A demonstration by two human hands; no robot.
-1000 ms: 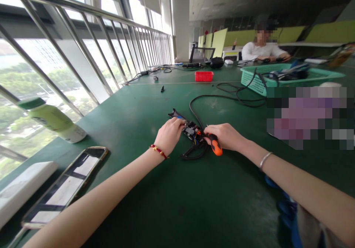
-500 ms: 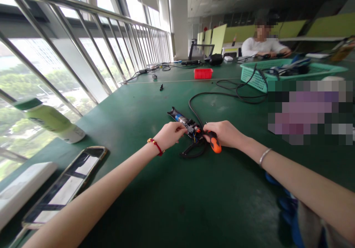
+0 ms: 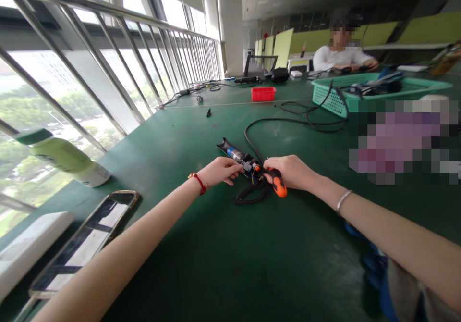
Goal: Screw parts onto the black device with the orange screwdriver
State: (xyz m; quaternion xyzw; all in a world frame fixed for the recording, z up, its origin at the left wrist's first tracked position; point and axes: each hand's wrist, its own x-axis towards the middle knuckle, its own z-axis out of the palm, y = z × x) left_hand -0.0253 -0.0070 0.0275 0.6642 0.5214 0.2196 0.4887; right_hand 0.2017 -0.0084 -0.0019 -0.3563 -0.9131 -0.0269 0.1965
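An opened black device (image 3: 234, 153) lies on the green table, its silver-and-blue cylinder, grey block and coloured wires exposed. My left hand (image 3: 220, 169) comes from the left, thumb and forefinger closed at the device's near edge, against the grey block (image 3: 247, 167). My right hand (image 3: 290, 170) is closed around an orange-and-black screwdriver (image 3: 279, 186), whose handle sticks out toward me below the fingers. The right fingertips are at the device's wired end, beside the black cable (image 3: 248, 132). What lies under those fingertips is hidden.
A green basket (image 3: 326, 100) with tools and a red box (image 3: 263, 94) stand farther back. On the left are a bottle (image 3: 65, 158), a phone (image 3: 84, 245) and a white box (image 3: 32, 245). A person (image 3: 336, 55) in white sits across the table (image 3: 201, 264).
My left hand has shifted slightly, its lower fingers a little more spread below the pinch. The right hand, screwdriver and device look almost the same.
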